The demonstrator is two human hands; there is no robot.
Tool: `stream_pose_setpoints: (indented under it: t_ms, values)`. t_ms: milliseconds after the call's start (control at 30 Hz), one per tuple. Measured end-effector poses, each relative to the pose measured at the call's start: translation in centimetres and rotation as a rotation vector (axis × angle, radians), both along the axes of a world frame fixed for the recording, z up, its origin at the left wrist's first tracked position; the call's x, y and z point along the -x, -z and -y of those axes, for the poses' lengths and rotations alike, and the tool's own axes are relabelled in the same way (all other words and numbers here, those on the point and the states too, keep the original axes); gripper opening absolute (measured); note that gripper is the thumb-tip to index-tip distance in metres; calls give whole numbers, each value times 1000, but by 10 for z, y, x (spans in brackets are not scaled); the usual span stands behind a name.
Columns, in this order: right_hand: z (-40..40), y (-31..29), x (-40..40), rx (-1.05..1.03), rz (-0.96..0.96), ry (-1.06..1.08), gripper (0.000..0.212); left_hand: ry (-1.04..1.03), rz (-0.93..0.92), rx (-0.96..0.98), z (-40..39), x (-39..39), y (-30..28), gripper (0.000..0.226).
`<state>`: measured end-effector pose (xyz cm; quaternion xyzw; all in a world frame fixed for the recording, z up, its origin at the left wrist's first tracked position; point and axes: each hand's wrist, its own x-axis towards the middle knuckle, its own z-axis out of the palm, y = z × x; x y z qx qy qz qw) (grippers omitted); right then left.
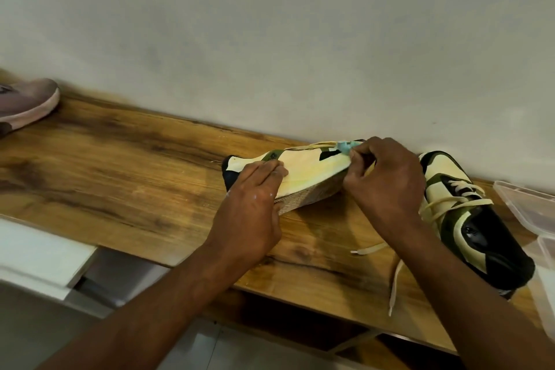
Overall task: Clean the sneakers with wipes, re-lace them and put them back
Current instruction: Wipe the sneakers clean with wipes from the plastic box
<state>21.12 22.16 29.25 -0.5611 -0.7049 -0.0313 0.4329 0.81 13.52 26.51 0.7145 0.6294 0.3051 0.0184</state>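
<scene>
At nine o'clock, at the frame's left edge, the toe of a mauve shoe (25,103) rests on the wooden desk (126,165), well apart from everything else. Below it, at about eight o'clock, a white surface (39,252) sits lower than the desk's near edge.

Near the centre, a cream sneaker (303,173) with olive and black trim lies tipped on its side on the desk, its sole facing the person and its black end pointing toward nine o'clock. The left hand (253,207) presses on that end, fingers laid almost straight across the cream side panel. At the shoe's other end, toward two o'clock, the right hand (387,186) has its fingers curled, pinching a small pale-blue wipe (347,147) against the upper edge of the sneaker.

Just beside the right hand, at three to four o'clock, the second sneaker (468,219) stands upright on the desk, its cream laces (396,273) loose and trailing over the desk's near edge. At the right frame edge sits a clear plastic container (537,207).
</scene>
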Motion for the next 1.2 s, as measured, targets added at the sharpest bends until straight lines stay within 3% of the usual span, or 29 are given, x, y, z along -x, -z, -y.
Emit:
stream_pose_setpoints:
  t_ms: [67,167,300,367,567,733,867,1033,1200]
  values:
    - [5,1,1,7,12,14,1,-1,5,2,0,-2,0,70]
    - [22,5,16,30,70,-127,8,-16,9,-1,-1,-4,-1,71]
    - [45,9,35,-14,308,-244,16,9,16,48,-2,9,-8,73]
    - [43,4,27,-14,276,-222,13,49,21,43,-1,23,-9,71]
    - [27,-8,-6,90,-87,-85,3,102,28,36,-1,53,-12,69]
    - [27,-5,-6,120,-166,-133,4,65,-50,-2,4,48,-10,64]
    - [26,-5,-6,122,-130,-145,4,59,-59,-68,5,25,-12,66]
    - [35,-7,-11,102,-40,-177,2,92,-51,-160,-5,-9,-11,44]
    - [40,-11,-26,143,88,-175,23,120,-40,-184,-14,-8,-7,46]
